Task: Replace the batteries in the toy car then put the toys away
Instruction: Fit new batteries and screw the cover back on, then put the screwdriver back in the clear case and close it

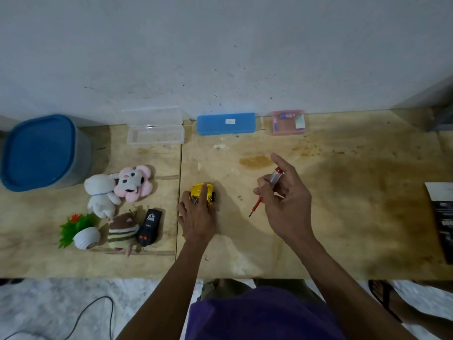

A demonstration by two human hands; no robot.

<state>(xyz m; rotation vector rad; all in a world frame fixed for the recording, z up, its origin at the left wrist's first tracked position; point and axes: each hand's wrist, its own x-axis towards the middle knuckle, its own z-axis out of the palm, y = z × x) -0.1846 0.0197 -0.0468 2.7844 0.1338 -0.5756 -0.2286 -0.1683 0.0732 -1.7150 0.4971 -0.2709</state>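
A small yellow toy car [207,194] sits on the wooden table [343,204] near its middle. My left hand [197,217] lies over the car from the near side, fingers on its body. My right hand [285,204] holds a red screwdriver [266,192] with a clear handle, its tip pointing down to the left, above the table and to the right of the car. Left of the car lie a black remote control [150,227], a white plush [100,195], a pink flower plush [133,184] and a striped brown plush [122,233].
A blue-lidded tub [39,153] stands at the far left. Along the wall sit an open clear plastic case [155,133], a blue case [226,123] and a pink box [288,122]. A small fake plant [78,229] lies by the plushes. A dark booklet [443,212] is at the right edge.
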